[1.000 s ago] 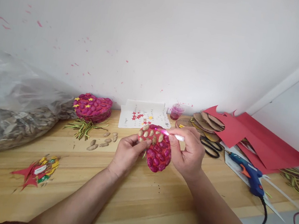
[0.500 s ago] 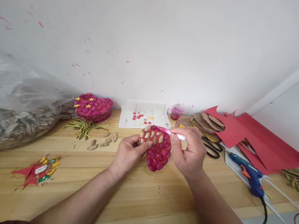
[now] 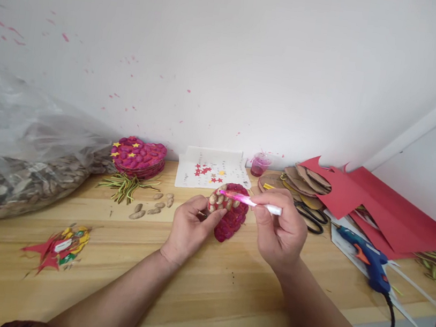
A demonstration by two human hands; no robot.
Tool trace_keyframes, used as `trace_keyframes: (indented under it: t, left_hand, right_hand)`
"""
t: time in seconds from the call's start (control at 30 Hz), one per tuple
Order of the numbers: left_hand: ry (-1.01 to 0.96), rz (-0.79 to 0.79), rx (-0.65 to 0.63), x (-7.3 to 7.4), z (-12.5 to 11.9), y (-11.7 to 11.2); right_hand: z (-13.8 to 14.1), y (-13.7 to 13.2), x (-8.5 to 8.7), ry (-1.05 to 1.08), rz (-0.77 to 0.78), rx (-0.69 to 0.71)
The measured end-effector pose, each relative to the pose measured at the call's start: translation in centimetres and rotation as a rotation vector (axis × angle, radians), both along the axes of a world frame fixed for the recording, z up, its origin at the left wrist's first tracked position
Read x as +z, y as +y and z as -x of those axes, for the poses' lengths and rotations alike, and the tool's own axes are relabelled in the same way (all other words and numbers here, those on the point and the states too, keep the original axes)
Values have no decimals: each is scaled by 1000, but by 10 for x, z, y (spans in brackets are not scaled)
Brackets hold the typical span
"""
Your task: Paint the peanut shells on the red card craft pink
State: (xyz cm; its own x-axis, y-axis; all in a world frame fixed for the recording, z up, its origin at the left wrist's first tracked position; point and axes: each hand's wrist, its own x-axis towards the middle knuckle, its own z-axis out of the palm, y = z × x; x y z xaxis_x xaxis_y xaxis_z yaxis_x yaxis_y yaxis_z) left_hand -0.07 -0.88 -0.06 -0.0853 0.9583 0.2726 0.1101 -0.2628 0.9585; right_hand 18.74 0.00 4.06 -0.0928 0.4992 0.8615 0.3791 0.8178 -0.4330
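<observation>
Between my hands is a red disc (image 3: 230, 224) covered with peanuts, most of them coloured magenta and several at its upper left still tan. My left hand (image 3: 193, 226) pinches the disc's left edge, thumb on the front and fingers mostly behind it. My right hand (image 3: 282, 229) grips a white paintbrush-like marker (image 3: 273, 209) with a magenta tip. That tip lies over the tan peanuts at the upper part of the disc; whether it touches them I cannot tell. Loose peanuts (image 3: 153, 211) lie on the table left of my left hand.
A magenta peanut-covered stack (image 3: 137, 157) with yellow stars stands behind left, near a plastic bag of peanuts (image 3: 32, 181). Paper with small stars (image 3: 188, 173), a cup of pink liquid (image 3: 259, 165), scissors (image 3: 312, 215), red card (image 3: 401, 216) and a blue glue gun (image 3: 367, 257) lie around.
My right hand has turned the marker so its tip has moved left, from the disc's upper edge to over the tan peanuts. The disc has tilted slightly in my left hand.
</observation>
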Motion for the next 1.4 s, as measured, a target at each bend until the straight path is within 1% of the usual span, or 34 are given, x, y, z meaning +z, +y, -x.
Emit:
trace_keyframes:
  t: [0.13,0.33,0.47,0.63,0.7,0.8,0.9,1.0,1.1,1.23,1.3,1.4]
  left_hand:
    - [24,-6,2,2,-1,-1]
    - [-23,0,8,5,-2,-2]
    - [-26,-8,14,6,-1,-4]
    - [9,-60,38,7,0,-4]
    - [17,-83,51,7,1,-4]
    - [60,-125,85,7,3,-2]
    - [98,-159,122,9,5,-2]
    - [113,-181,146,11,7,-2]
    - [120,-197,177,14,9,-1]
    - [115,-232,214,15,11,2]
    - [146,-280,214,14,12,4]
    - [218,-381,205,12,13,6]
  right_hand:
    - [-2,1,0,4,-23,-51]
    - [-1,-2,2,-31,-29,-12]
    - [0,-1,3,-30,-42,-32]
    - [-1,-1,4,-6,-28,-54]
    - [1,-3,9,-31,-43,-52]
    - [6,-8,24,-108,-73,-55]
    - [12,-10,41,-166,-47,-60]
    - [20,-8,50,-169,-36,-69]
    - [26,-3,49,-141,-78,-56]
    - [28,0,36,-114,-127,43]
    - [26,0,31,-107,-157,82]
    - [23,0,29,-99,-196,87]
